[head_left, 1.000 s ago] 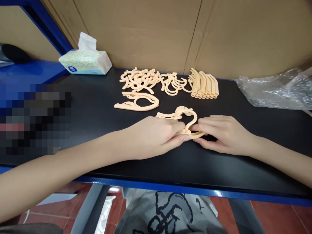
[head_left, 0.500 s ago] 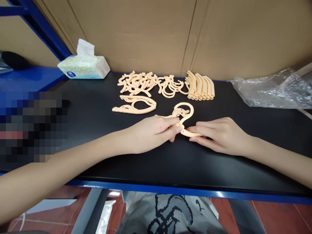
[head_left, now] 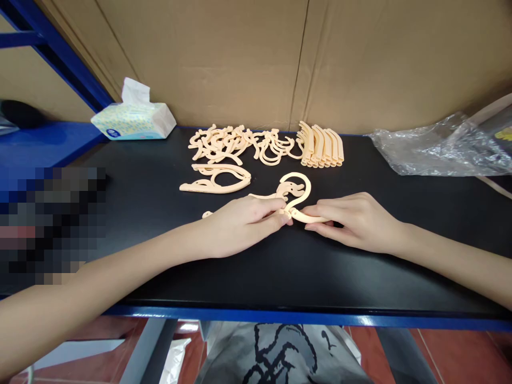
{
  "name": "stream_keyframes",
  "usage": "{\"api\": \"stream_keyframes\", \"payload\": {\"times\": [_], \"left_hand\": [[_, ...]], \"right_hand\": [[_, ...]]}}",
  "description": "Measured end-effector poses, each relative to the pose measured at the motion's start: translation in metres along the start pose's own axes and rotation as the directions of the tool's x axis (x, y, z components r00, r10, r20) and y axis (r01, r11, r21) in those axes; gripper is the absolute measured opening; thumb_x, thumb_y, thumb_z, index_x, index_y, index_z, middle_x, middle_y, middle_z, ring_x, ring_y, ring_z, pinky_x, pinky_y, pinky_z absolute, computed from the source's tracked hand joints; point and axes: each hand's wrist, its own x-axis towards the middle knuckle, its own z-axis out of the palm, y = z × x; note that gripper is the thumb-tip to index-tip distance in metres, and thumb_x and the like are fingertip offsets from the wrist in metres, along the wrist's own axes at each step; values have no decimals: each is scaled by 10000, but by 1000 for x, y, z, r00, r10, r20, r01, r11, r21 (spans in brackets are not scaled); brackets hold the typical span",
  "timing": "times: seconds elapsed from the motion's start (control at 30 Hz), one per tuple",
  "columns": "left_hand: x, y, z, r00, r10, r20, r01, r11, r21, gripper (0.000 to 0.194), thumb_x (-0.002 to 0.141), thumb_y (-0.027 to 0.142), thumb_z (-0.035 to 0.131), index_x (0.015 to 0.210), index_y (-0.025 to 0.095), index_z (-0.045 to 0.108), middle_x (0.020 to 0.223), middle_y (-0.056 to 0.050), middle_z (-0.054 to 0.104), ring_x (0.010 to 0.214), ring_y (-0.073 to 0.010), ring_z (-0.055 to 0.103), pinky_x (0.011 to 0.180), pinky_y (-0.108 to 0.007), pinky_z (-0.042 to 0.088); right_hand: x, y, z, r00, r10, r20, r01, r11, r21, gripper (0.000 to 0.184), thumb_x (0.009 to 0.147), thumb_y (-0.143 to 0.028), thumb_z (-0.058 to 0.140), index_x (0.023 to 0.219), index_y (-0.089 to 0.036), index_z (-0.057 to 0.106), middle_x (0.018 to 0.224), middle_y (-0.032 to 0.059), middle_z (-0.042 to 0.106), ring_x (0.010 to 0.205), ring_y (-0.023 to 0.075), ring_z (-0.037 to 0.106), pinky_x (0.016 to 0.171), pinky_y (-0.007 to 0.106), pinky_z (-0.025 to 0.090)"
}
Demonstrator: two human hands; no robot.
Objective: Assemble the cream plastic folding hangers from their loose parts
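Note:
My left hand [head_left: 248, 221] is closed, thumb and fingers pinching the base of a beige plastic hanger hook [head_left: 307, 188]. My right hand [head_left: 356, 218] pinches a curved beige hanger arm [head_left: 306, 217], whose inner end meets the hook's base at my left fingertips. Whether the joint is snapped together I cannot tell. Behind my left hand, more beige hanger pieces [head_left: 285, 188] show in part, one rounded end [head_left: 207, 214] poking out beside the wrist. Further back lies a folded hanger [head_left: 216, 186].
Along the back of the black table [head_left: 256, 282] lie a heap of small beige pieces [head_left: 220, 141], loose hooks [head_left: 272, 154] and stacked hanger arms [head_left: 322, 146]. A tissue box [head_left: 134, 121] stands back left; clear plastic bags [head_left: 432, 146] lie back right. Cardboard [head_left: 240, 64] rises behind.
The view has shifted slightly. Both hands still grip the hook and arm; the hook stands a little further left in view, and a piece's end now shows beside my left wrist.

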Motion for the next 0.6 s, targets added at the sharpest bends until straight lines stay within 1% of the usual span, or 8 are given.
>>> {"api": "stream_keyframes", "payload": {"times": [0.13, 0.23, 0.33, 0.43, 0.6], "left_hand": [[2, 2, 0, 1000, 17, -18, -18, 999, -34, 367, 1017, 361, 352, 725, 172, 469, 668, 45, 445, 634, -93, 438, 628, -219, 342], [2, 2, 0, 1000, 3, -23, -4, 997, -83, 374, 1017, 363, 364, 709, 169, 452, 674, 46, 440, 624, -86, 419, 612, -216, 339], [2, 2, 0, 1000, 4, -10, -5, 990, -142, 385, 1022, 374, 361, 715, 164, 461, 671, 47, 455, 618, -78, 424, 603, -205, 347], [1, 2, -1, 1000, 8, -3, -9, 988, -153, 422, 1020, 400, 375, 700, 152, 495, 661, 46, 465, 600, -67, 428, 591, -195, 346], [1, 4, -2, 998, -42, 35, 48, 980, -193, 428, 1004, 422, 411, 741, 133, 586, 694, 38, 508, 546, -45, 439, 549, -180, 355]], "right_hand": [[0, 1, 0, 1000, -1, -17, 1, 1000, -25, 227, 987, -315, 485, 1081, -200, 657, 697, -25, 648, 569, 80, 575, 528, 213, 357], [0, 0, 0, 999, -33, -28, 31, 996, -80, 226, 984, -308, 498, 1085, -195, 666, 699, -28, 652, 578, 83, 582, 542, 220, 373], [0, -2, -1, 995, -89, -53, 78, 981, -178, 228, 984, -312, 499, 1068, -193, 676, 706, -27, 664, 591, 92, 592, 559, 237, 386], [1, -3, -2, 990, -122, -76, 100, 964, -246, 230, 983, -317, 497, 1025, -190, 685, 715, -24, 669, 578, 97, 576, 562, 248, 395], [2, -4, -3, 982, -162, -95, 122, 937, -328, 246, 987, -319, 488, 965, -181, 691, 675, -20, 640, 553, 101, 538, 549, 251, 387]]}}
